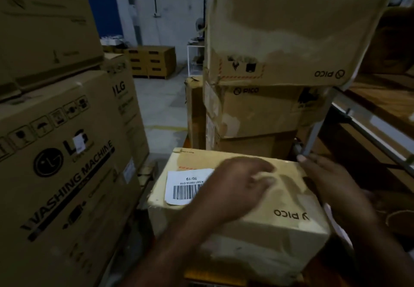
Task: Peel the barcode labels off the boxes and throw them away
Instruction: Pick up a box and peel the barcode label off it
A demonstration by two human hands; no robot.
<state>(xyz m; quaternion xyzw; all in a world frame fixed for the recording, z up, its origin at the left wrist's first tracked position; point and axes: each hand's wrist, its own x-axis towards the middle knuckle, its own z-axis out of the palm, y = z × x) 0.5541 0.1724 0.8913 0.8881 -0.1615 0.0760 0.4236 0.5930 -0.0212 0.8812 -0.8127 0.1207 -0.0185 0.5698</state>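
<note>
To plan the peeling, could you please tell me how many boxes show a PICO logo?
3: the near box bearing the barcode label, the top box of the stack behind it, and the middle box just below that. The lower boxes there may hide theirs.

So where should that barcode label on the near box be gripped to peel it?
Probably pinch the barcode label at its near-left corner, coming from the left side of the box: that corner lies exposed, while the left hand covers its right end.
</note>
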